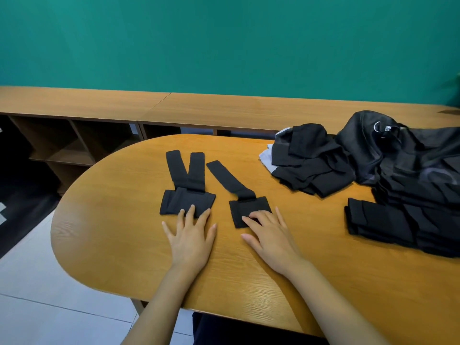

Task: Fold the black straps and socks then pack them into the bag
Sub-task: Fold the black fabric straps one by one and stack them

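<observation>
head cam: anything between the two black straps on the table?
Nothing. The head view shows only bare tabletop between the left strap and the right strap. The left hand and right hand rest on their near ends.

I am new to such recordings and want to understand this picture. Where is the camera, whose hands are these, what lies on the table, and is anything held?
There is no machine here: a person works with bare hands. The single picture comes from a camera worn on the person's head, looking forward and down. On the wooden table lie two black straps with wide pads. The left hand lies flat, fingertips on the left strap. The right hand touches the right strap the same way. Nothing is gripped. To the right lie a pile of black cloth, folded black pieces and a black bag.
</observation>
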Motion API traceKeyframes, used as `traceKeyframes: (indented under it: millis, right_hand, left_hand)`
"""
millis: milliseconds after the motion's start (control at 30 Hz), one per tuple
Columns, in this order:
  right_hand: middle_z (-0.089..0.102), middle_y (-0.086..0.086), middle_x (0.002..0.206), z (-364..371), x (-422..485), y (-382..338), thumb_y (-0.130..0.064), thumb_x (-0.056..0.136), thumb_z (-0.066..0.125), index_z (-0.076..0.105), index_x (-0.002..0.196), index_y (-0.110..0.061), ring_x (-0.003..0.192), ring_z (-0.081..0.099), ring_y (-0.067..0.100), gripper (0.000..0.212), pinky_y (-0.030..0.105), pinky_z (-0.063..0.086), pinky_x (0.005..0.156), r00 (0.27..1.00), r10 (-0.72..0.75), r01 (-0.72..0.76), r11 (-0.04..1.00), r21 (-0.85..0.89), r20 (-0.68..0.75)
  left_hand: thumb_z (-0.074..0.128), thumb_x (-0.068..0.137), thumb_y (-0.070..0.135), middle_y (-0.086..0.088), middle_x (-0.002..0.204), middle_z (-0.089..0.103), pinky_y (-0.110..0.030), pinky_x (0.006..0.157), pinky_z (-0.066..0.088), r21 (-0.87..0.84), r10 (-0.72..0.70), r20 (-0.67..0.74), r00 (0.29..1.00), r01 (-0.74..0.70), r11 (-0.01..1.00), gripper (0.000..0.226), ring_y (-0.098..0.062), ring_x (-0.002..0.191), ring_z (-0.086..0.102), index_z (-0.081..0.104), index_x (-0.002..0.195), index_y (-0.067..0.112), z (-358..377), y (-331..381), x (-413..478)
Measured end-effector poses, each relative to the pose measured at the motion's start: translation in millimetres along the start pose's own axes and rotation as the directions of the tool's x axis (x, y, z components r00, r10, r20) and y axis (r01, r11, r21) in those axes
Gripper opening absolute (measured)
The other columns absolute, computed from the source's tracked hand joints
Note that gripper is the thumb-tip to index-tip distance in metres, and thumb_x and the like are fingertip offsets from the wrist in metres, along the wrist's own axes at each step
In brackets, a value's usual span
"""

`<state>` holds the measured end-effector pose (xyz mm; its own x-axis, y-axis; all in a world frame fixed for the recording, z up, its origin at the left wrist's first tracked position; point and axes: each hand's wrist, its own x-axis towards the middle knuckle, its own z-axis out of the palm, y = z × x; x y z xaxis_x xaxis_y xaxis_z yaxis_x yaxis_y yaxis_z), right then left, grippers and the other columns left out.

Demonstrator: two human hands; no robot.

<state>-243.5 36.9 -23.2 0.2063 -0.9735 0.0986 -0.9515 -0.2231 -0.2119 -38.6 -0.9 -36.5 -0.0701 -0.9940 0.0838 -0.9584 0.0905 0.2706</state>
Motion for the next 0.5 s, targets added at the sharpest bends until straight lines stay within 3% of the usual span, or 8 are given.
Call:
traceKeyframes:
  millis: [167, 300, 400, 500]
  right_hand:
    - [0.046, -0.016, 0.131, -7, -49, -1, -0.064, 0.091, 0.008, 0.042, 0.145, -0.032, 0.127, 0.038, 0.004, 0.071, 0.04, -0.006, 0.121, 1.0, -0.024, 0.024, 1.0, -0.011, -0.009]
    - [0.045, -0.019, 0.132, -17, -72, 3, -0.06, 0.097, 0.02, 0.043, 0.144, -0.036, 0.127, 0.037, 0.0, 0.058, 0.038, -0.008, 0.122, 1.0, -0.022, 0.022, 1.0, 0.022, 0.018]
    - [0.044, -0.022, 0.135, -18, -83, 13, -0.056, 0.098, 0.031, 0.045, 0.141, -0.039, 0.129, 0.033, -0.004, 0.049, 0.031, -0.01, 0.12, 1.0, -0.007, 0.008, 0.997, 0.071, -0.019]
    - [0.042, -0.022, 0.142, -10, -91, 21, -0.06, 0.096, 0.024, 0.046, 0.14, -0.039, 0.135, 0.028, -0.005, 0.054, 0.031, -0.007, 0.12, 0.996, 0.051, -0.047, 0.997, 0.057, -0.075]
  left_hand:
    - [0.026, 0.098, 0.059, -0.003, 0.163, 0.009, -0.064, 0.115, -0.005, -0.02, 0.009, 0.031, 0.999, -0.008, 1.0, 0.058, -0.026, 0.15, -0.003, 0.027, 0.15, 0.034, -3, 12, -7]
    - [0.036, 0.098, 0.055, 0.005, 0.162, 0.013, -0.055, 0.116, -0.011, -0.103, 0.222, -0.025, 0.975, -0.223, 0.969, 0.055, -0.016, 0.15, -0.003, 0.034, 0.148, 0.032, 0, 32, -32]
    - [0.042, 0.095, 0.057, 0.017, 0.158, 0.021, -0.045, 0.117, -0.018, -0.196, 0.39, 0.016, 0.921, -0.38, 0.904, 0.056, -0.002, 0.147, -0.002, 0.037, 0.146, 0.035, 2, 46, -52]
    - [0.042, 0.088, 0.065, 0.023, 0.154, 0.027, -0.039, 0.115, -0.022, -0.275, 0.49, 0.026, 0.871, -0.465, 0.841, 0.063, 0.008, 0.144, 0.0, 0.04, 0.144, 0.037, 3, 51, -63]
